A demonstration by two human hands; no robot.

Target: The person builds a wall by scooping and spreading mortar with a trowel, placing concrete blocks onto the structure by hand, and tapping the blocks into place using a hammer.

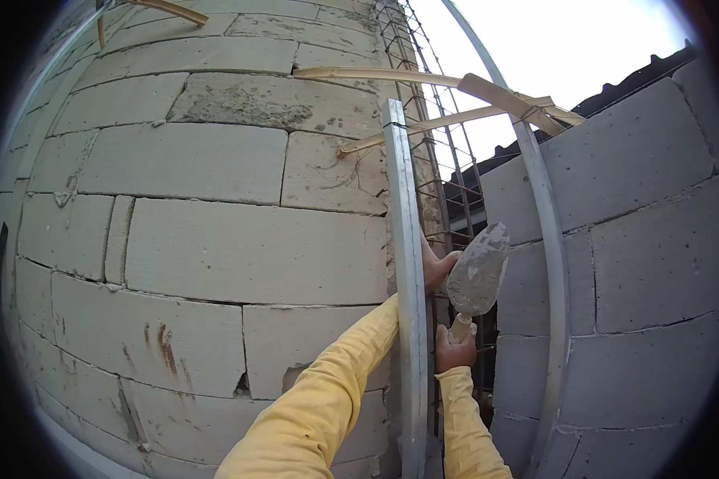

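Observation:
My right hand (455, 350) is closed around the handle of a trowel (478, 271). Its grey, mortar-smeared blade points upward. Just above, my left hand (436, 265) reaches behind an upright metal bar (408, 263), into the gap by the block wall. Its thumb side lies close to the blade's left edge; most of its fingers are hidden, so I cannot tell what they touch. Thin reinforcing bars (435, 152) tied into a tall cage run up this gap behind both hands.
A wall of pale blocks (256, 251) fills the left side. Greyer blocks (639, 263) stand on the right, with a second metal bar (553, 263) before them. Wooden strips (471, 116) cross the gap above my hands. A dark roof edge (615, 94) shows behind.

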